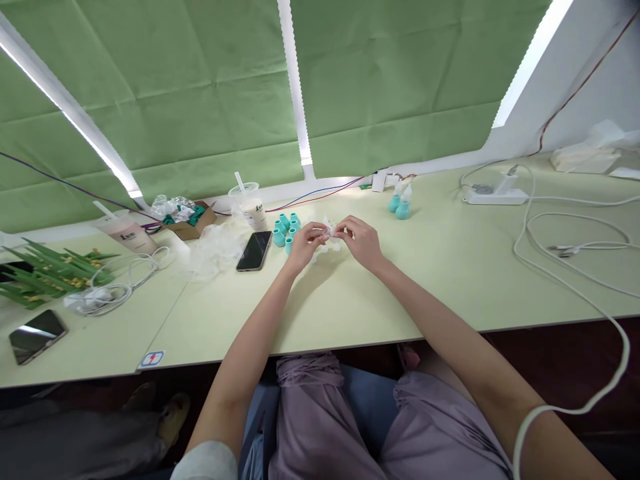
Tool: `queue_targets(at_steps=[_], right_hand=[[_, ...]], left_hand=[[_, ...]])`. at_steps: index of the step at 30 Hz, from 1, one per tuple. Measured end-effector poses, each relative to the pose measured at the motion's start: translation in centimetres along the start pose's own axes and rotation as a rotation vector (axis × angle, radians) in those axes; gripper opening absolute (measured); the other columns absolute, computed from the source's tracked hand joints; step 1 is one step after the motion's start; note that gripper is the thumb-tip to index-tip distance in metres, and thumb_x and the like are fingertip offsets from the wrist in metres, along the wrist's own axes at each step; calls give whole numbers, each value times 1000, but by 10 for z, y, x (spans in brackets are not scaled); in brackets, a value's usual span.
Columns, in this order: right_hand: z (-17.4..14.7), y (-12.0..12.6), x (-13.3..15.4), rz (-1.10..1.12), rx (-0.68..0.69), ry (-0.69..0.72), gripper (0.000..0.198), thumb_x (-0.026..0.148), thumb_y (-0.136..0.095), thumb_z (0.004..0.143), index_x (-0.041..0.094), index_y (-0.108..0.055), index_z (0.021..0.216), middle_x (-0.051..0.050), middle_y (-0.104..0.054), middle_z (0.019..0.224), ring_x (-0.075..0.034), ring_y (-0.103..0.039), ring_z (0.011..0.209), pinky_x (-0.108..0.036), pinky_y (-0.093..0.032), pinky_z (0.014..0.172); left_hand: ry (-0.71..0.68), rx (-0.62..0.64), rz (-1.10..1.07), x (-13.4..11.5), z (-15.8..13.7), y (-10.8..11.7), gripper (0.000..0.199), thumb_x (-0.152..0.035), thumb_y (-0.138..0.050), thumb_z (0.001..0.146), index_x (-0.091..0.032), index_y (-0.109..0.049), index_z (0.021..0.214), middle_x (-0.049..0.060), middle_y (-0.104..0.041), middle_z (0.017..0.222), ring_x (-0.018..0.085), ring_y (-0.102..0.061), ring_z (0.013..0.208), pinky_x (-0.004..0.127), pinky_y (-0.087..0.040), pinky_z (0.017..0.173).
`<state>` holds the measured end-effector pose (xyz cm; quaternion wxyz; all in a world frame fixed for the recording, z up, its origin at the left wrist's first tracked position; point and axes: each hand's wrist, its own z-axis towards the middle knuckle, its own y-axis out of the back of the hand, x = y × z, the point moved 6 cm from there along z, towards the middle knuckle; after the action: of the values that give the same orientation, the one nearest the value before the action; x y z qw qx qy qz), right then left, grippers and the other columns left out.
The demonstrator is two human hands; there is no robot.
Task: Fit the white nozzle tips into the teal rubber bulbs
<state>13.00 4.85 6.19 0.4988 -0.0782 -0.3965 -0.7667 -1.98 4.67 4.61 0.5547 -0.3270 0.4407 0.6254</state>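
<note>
My left hand [306, 247] and my right hand [361, 241] meet over the table, fingertips pinched together on a small whitish, translucent piece [331, 233]. The fingers cover most of it, so its exact kind is hard to make out. More small white pieces [336, 247] lie on the table just under and behind the fingertips. Left of my left hand stands a cluster of several small teal, bottle-shaped pieces [279, 237] with open necks. Farther back on the right are two teal pieces [403, 210] with translucent white tips on top.
A black phone [254, 251], crumpled clear plastic [215, 250], a lidded drink cup [253, 210] and a cardboard box [193, 227] are to the left. A second cup [127, 233], green leafy stems [55, 267] and another phone [37, 335] lie farther left. A power strip [495, 195] with white cables is at right.
</note>
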Motion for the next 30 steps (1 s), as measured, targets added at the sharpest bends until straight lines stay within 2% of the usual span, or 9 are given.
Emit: queue_targets(at_steps=[6, 10, 15, 18, 20, 22, 27, 30], right_hand=[[1, -8, -2, 64, 127, -18, 19, 32, -43, 90, 18, -54, 83, -2, -58, 89, -10, -51, 79, -22, -35, 70], [2, -14, -6, 206, 124, -80, 20, 33, -39, 89, 17, -49, 82, -2, -55, 86, -10, -48, 75, -22, -36, 70], [7, -20, -26, 511, 65, -228, 38, 56, -38, 87, 18, -43, 84, 0, -44, 69, -8, -40, 60, -21, -36, 57], [14, -9, -46, 617, -47, -314, 47, 67, -38, 83, 20, -42, 86, 1, -42, 67, -7, -41, 58, -19, -36, 51], [17, 1, -53, 622, -94, -312, 49, 68, -45, 78, 19, -45, 86, -2, -51, 77, -7, -50, 64, -18, -37, 51], [18, 5, -54, 602, -72, -305, 49, 66, -52, 75, 18, -49, 83, -4, -57, 85, -8, -55, 68, -18, -39, 51], [9, -5, -39, 399, 88, -273, 36, 51, -62, 74, 15, -61, 77, -2, -62, 71, -8, -55, 56, -21, -40, 56], [4, -11, -29, 236, 137, -178, 23, 38, -62, 78, 16, -64, 81, -1, -65, 78, -7, -56, 57, -21, -41, 63]], left_hand=[[-28, 17, 148, -11, 0, 3, 25, -32, -65, 73, -15, -59, 91, 5, -69, 85, 15, -64, 80, 24, -46, 66], [-71, -8, 265, -18, -1, 5, 21, -31, -62, 76, -17, -62, 92, 5, -70, 84, 16, -64, 78, 25, -45, 66], [-86, -40, 388, -15, 1, 11, 20, -28, -61, 77, -18, -65, 93, 5, -71, 85, 18, -65, 80, 28, -46, 74], [-57, -71, 474, -10, 3, 22, 15, -24, -61, 76, -19, -66, 89, 3, -71, 83, 20, -66, 81, 31, -46, 78], [-45, -122, 493, -9, 3, 32, 15, -23, -60, 76, -20, -66, 90, 2, -71, 82, 20, -65, 82, 30, -45, 76], [-50, -188, 485, -10, 4, 43, 17, -24, -60, 77, -19, -65, 93, 2, -71, 82, 19, -65, 82, 29, -45, 74], [-36, -276, 478, -8, 3, 60, 19, -25, -59, 77, -19, -65, 94, 3, -70, 81, 17, -65, 80, 27, -45, 72], [-27, -288, 491, -3, 2, 66, 19, -26, -60, 76, -18, -66, 93, 3, -70, 80, 17, -64, 77, 27, -45, 70]])
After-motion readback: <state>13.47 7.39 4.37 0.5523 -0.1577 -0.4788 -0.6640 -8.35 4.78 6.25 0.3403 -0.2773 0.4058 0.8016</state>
